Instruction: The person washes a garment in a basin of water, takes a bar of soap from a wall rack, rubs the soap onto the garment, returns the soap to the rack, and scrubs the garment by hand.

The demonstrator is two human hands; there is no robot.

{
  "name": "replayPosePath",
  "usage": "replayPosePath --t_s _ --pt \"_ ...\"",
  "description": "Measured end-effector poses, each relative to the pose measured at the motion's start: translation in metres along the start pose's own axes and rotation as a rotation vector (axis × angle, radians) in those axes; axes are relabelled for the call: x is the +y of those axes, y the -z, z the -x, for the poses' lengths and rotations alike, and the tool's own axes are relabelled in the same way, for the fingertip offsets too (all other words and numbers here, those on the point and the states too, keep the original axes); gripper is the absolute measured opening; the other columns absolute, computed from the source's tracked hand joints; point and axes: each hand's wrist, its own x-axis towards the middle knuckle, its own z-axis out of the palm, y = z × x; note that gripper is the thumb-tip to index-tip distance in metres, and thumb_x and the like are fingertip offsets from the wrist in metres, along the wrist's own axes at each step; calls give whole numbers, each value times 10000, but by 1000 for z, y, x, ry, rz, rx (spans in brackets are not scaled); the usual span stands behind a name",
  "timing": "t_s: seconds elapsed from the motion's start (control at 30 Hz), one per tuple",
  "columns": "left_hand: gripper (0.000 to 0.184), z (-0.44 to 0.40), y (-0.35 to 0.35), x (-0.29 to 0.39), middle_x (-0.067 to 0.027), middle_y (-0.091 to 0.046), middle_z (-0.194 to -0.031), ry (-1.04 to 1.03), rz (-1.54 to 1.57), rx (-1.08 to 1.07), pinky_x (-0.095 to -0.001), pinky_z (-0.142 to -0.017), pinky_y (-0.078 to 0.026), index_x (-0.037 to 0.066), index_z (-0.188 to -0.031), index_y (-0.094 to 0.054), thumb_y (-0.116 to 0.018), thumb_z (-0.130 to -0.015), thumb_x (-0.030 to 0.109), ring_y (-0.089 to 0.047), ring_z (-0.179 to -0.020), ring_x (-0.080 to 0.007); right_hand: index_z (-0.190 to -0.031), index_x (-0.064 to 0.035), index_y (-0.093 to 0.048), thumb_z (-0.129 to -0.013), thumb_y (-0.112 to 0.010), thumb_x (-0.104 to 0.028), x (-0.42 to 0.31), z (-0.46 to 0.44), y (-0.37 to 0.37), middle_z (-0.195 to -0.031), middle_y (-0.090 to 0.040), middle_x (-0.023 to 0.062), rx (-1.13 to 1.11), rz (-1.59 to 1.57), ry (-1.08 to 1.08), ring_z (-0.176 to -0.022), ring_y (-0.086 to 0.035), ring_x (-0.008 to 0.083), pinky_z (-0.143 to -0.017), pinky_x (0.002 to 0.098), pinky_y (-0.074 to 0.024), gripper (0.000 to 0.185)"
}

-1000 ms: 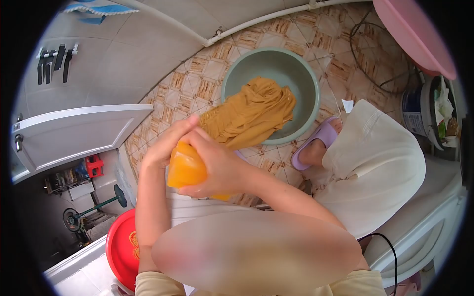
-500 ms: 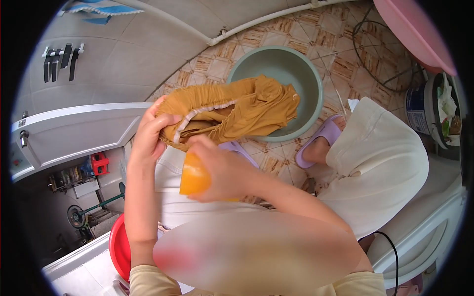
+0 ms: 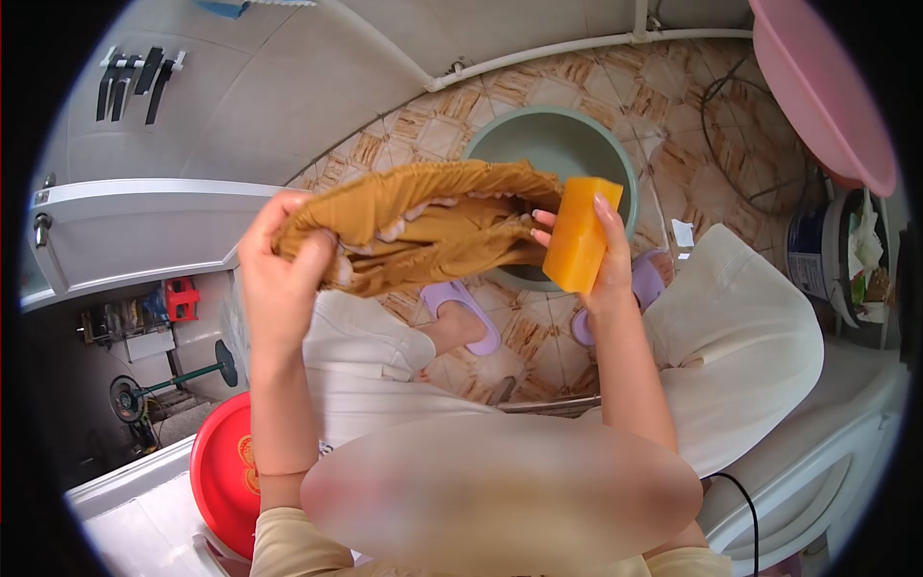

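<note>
My left hand is closed on one end of a mustard-brown garment with a gathered elastic waistband. The waist opening faces me, and whitish patches show along its inner edge. At the other end, my right hand grips a yellow bar of soap, thumb on one side. Its other fingertips reach past the bar to the garment's edge; whether they pinch the cloth I cannot tell. Under the garment stands a green basin on the floor, its inside partly hidden.
A pink basin is at the upper right above a bin holding rubbish. A red round lid or stool stands lower left, by a white door. A white chair is at lower right. A dark hose lies on the tiles.
My right hand, with the soap, has moved right, from near the left end of the waistband to its right end. The garment is now stretched wider between the hands.
</note>
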Motion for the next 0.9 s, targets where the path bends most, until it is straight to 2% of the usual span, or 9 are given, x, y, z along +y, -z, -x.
replayPosePath --t_s 0.07,0.17,0.37,0.43,0.53,0.6,0.73,0.83,0.9 --pt "140 5 -1 -5 -9 -549 -752 -158 -117 1 -205 -607 -387 -16 -822 -581 -530 -701 -66 -486 -685 -75 -1234 -52 -414 -879 -582 -318 4 0 9 -1160 -497 110 -2 -87 -34 -1131 -513 343 -909 533 -466 474" --pt "183 17 -6 -8 -39 -530 -721 -449 -347 0 -215 -575 -381 -4 -776 -599 -553 -630 -105 -487 -646 -118 -1239 -67 -400 -873 -588 -326 19 -11 19 -1187 -472 112 26 -78 -35 -1174 -478 335 -938 556 -436 486" --pt "149 34 -10 -27 -85 -520 -747 -700 -491 158 -267 -578 -410 13 -782 -578 -645 -701 -93 -510 -633 -176 -1193 -147 -465 -866 -579 -383 41 -4 31 -1123 -522 60 384 -56 -139 -1054 -522 263 -860 585 -446 419" --pt "197 35 -9 -45 -88 -512 -786 -665 -94 311 -264 -595 -426 4 -859 -573 -625 -719 -125 -515 -637 -170 -1186 -132 -471 -861 -588 -390 43 -3 54 -1114 -535 69 337 -73 -186 -1025 -539 258 -818 490 -481 431" --pt "244 37 0 -58 -84 -495 -827 -755 -130 290 -255 -622 -443 1 -909 -558 -600 -727 -156 -525 -679 -168 -1172 -76 -493 -857 -600 -392 38 -5 50 -1088 -575 112 392 -20 -14 -948 -581 239 -790 350 -506 459" --pt "266 36 13 -53 -87 -492 -838 -686 -296 303 -261 -663 -454 0 -904 -569 -568 -707 -178 -531 -734 -176 -1172 -69 -503 -861 -587 -401 15 -11 35 -1088 -580 121 407 32 143 -951 -584 240 -788 366 -508 463" --pt "337 29 28 -60 -128 -536 -962 -364 -495 329 -276 -794 -462 -4 -925 -615 -461 -673 -168 -525 -881 -194 -1187 -45 -503 -867 -546 -439 -53 -19 -20 -1220 -534 214 42 108 357 -958 -590 266 -808 351 -501 509" --pt "395 16 29 -56 -180 -577 -1072 -385 -569 260 -299 -871 -432 0 -962 -652 -437 -649 -107 -549 -996 -270 -1161 -55 -532 -868 -533 -435 -99 -19 -76 -1120 -584 125 -325 157 357 -1014 -574 283 -881 410 -474 480" --pt "413 15 31 -55 -135 -582 -1132 -282 -518 158 -308 -938 -399 0 -1046 -636 -430 -696 -72 -551 -1037 -229 -1165 -56 -531 -871 -527 -418 -114 -23 -108 -1126 -585 120 -467 141 390 -1029 -572 293 -899 430 -468 466"
